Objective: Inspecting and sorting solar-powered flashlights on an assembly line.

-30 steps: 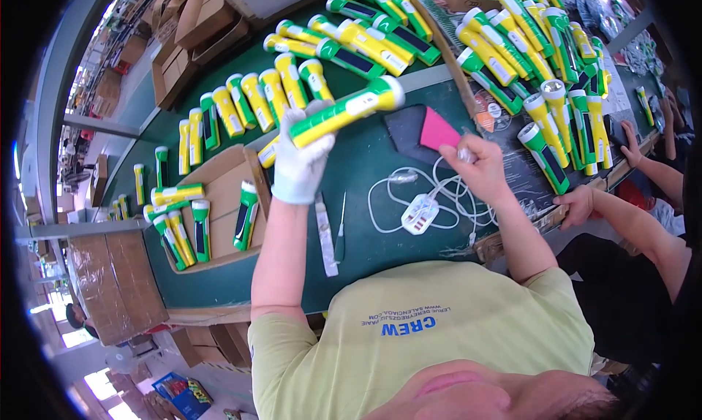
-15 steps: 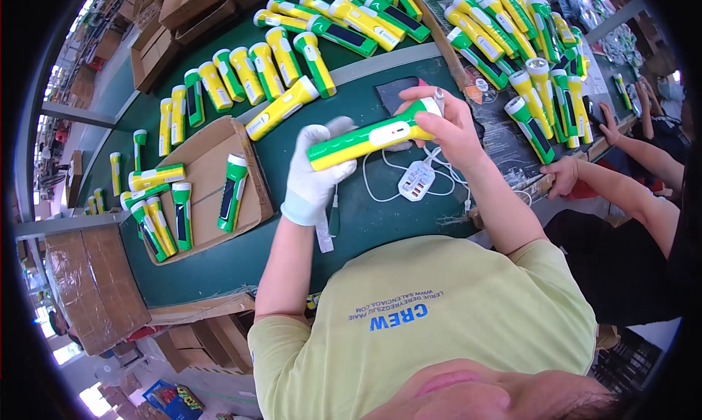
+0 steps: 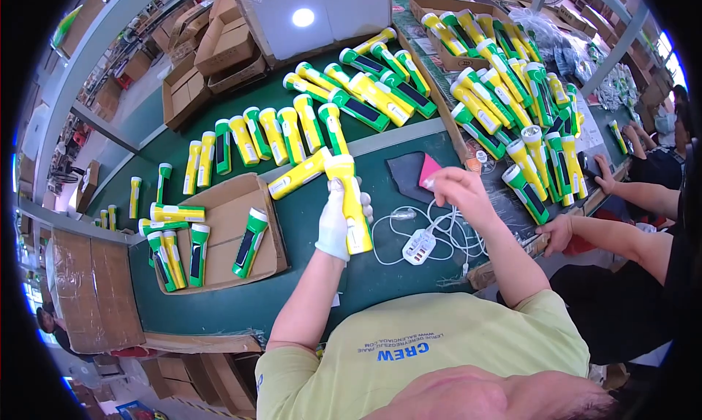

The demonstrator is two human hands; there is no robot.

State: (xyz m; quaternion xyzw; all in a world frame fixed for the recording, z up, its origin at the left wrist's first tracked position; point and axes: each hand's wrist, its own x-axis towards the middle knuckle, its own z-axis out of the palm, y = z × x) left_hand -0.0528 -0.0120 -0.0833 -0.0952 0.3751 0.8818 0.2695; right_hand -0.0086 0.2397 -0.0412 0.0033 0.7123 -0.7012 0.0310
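On our surface (image 3: pixel 387 277), a cardboard tray (image 3: pixel 225 214) with flashlights (image 3: pixel 251 246) in it lies to our left, and a row of others (image 3: pixel 245 144) runs behind it. Right of the flashlight (image 3: pixel 357 224) in our left hand (image 3: pixel 333 226) lies a power strip (image 3: pixel 419 247), behind it a flat sheet (image 3: pixel 405 177), farther right a flashlight heap (image 3: pixel 477 107).

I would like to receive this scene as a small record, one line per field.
Left hand: white-gloved, gripping a yellow-and-green plastic flashlight, head pointing away from the person
Right hand: bare, fingers near a flat black-and-pink sheet; contact unclear
Surface: green table, bearing a white plastic socket block
Left side: shallow brown cardboard tray holding several green-and-yellow flashlights
Far side: white board with a bright round light spot
Right side: another person's hand at the table edge
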